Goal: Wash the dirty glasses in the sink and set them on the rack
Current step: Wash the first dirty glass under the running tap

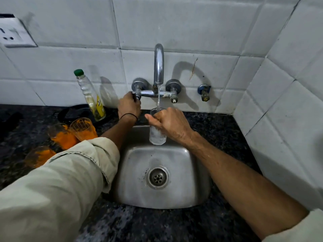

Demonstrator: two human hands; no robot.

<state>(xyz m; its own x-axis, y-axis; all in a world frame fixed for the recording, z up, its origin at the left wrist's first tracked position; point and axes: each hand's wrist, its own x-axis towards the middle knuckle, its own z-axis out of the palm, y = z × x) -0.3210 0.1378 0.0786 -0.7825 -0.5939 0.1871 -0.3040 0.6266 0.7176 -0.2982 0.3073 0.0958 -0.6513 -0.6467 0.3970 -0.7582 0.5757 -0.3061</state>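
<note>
Our right grip (170,122) is wrapped round the glass (157,137), holding it upright over the back of the sink (132,172) with its mouth right under the stream of water (158,96) from the tap spout (159,67). Our left grip (129,105) is curled round the left tap handle (136,96). We judge this to be the rinse. To do it well we should centre the mouth under the stream, so the water goes in rather than over our knuckles. We should also set a moderate flow with the handle, let the glass fill, then swirl and tip it out low in the basin. Wet glass is likely slippery, so the hold should sit firm round the middle. Three orange-stained glasses (81,128) stand on the bench (209,123) to the left, near a bottle (90,95). No rack is in view.
</note>
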